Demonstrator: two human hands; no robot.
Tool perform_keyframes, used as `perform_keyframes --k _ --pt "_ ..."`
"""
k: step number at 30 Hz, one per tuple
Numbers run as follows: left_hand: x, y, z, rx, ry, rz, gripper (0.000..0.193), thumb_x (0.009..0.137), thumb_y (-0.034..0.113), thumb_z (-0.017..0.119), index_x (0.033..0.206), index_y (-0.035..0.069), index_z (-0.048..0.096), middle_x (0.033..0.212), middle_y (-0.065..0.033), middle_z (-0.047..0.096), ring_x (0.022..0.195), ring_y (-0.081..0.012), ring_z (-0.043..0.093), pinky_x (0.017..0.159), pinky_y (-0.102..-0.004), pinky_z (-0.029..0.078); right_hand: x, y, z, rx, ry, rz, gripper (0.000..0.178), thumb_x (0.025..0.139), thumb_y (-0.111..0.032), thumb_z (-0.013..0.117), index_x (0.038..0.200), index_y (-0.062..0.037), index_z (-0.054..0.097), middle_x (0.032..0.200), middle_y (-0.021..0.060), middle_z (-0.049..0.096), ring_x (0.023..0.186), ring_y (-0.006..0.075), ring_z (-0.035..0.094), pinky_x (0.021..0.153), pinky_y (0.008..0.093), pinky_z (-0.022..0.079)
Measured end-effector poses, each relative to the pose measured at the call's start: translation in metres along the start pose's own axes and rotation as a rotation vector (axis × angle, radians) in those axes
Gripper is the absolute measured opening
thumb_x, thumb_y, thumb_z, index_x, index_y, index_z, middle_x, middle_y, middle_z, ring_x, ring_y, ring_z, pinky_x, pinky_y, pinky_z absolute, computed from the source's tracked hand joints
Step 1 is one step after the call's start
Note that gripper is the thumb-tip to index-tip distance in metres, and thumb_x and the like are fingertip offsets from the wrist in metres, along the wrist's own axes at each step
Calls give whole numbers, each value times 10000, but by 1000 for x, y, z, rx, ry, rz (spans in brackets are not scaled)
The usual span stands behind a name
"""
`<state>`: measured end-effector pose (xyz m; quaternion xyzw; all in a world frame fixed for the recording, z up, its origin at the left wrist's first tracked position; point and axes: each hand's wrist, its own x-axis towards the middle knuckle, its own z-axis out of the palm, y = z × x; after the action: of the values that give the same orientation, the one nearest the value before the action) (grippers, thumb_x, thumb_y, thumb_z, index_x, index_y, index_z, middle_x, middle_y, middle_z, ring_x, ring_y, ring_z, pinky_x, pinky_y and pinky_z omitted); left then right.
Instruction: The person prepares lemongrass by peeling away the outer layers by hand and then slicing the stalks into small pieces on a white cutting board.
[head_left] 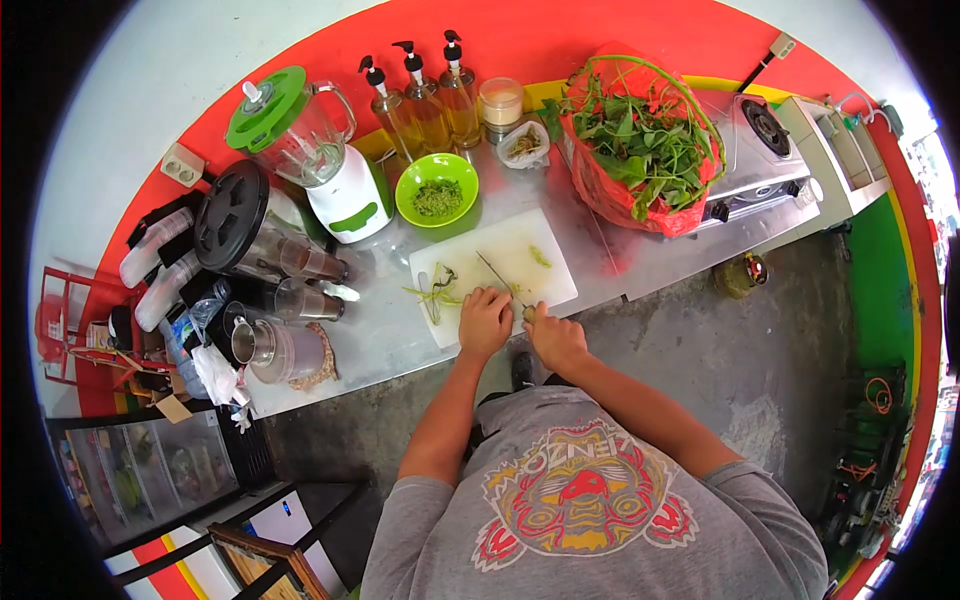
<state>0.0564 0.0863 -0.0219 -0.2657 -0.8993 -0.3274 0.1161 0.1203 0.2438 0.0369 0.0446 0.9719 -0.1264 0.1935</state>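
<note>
On the white cutting board (pixel 510 238), my right hand (pixel 556 338) is closed round the handle of a kitchen knife (pixel 495 271). Its blade slants up and to the left across the board. Close beside the blade, my left hand (pixel 485 320) presses down with curled fingers; whatever lies under the fingertips is hidden. Thin green stems (pixel 436 292) lie in a loose heap just left of that hand. A small pile of chopped green pieces (pixel 540 256) sits to the right of the blade. Behind the board, a bright green bowl (pixel 408 196) holds finely chopped greens.
A red plastic bag (pixel 590 178) of leafy greens (pixel 645 140) stands at the back right, before a gas stove (pixel 745 150). Behind are three pump bottles (pixel 420 105), a jar (pixel 501 103) and a blender (pixel 345 190). Jugs and a glass pitcher (pixel 285 350) crowd the left.
</note>
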Motion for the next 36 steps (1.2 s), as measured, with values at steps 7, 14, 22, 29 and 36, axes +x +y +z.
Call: perform_keyframes --k 7,14,22,29,36 --pt "0 1 3 -1 22 -35 97 821 132 646 912 102 660 898 -55 619 897 -290 567 786 -439 441 -9 5 13 0 -25 27 468 1033 -476 524 1188 -38 469 864 162 751 824 352 752 724 473 594" --pt "0 3 1 8 -8 -47 104 825 129 653 925 102 638 908 -63 605 908 -295 562 793 -440 434 5 5 -3 102 -36 -28 477 1033 -476 509 1197 -31 459 901 216 737 839 422 730 759 550 570" --pt "3 7 3 28 59 -10 91 822 121 654 899 77 637 878 -77 612 856 -303 567 754 -450 444 3 11 8 70 -28 -10 478 1021 -475 532 1201 -36 470 852 191 739 807 394 736 737 517 583" --pt "-12 17 4 78 170 7 200 808 55 688 1008 51 694 946 -75 635 917 -294 611 800 -421 507 -10 6 13 46 11 -2 453 1020 -466 541 1180 -49 470 845 181 742 802 383 742 710 506 590" --pt "-30 13 -14 -21 66 33 377 784 -17 677 1157 27 708 1106 -109 604 1014 -318 595 872 -426 515 -4 -1 -12 109 -47 -53 474 1025 -481 519 1200 -44 460 898 219 740 849 417 733 753 527 579"
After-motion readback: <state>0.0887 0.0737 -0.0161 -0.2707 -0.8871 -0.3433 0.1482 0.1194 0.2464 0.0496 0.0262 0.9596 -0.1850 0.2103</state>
